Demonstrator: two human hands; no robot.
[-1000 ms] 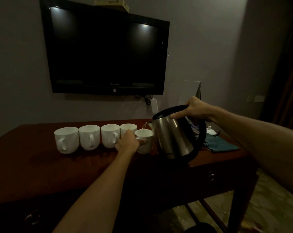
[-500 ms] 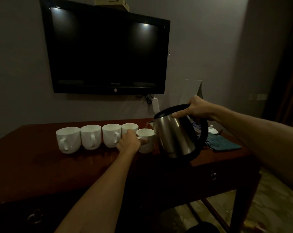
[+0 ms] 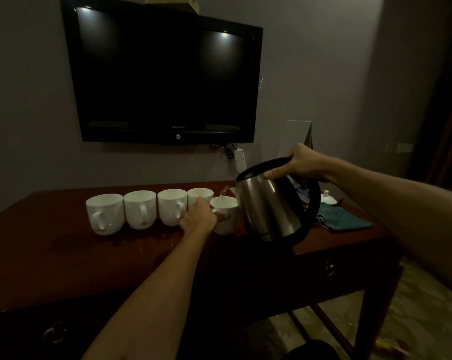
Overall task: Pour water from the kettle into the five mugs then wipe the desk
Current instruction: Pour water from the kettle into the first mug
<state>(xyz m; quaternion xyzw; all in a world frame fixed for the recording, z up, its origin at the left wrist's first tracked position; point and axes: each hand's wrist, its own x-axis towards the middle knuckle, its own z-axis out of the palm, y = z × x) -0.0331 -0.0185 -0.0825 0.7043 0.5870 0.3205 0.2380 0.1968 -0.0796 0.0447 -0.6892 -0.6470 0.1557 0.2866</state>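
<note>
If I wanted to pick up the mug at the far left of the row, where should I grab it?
Probably by its handle. The far-left mug stands upright on the desk with its looped handle facing the person, so coming in from the front lets fingers hook through it. Its right side sits close to the next mug, leaving little room there; its left side is free.

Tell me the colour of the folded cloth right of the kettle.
Teal blue cloth, seen in the head view.

a dark reddish wooden tabletop (image 3: 64, 245) carries five white mugs (image 3: 139, 209) in a row near its back edge, handles facing forward. at the right end lie a folded teal cloth (image 3: 345, 220) and, behind it, a small white lid-like piece (image 3: 328, 198).
</note>
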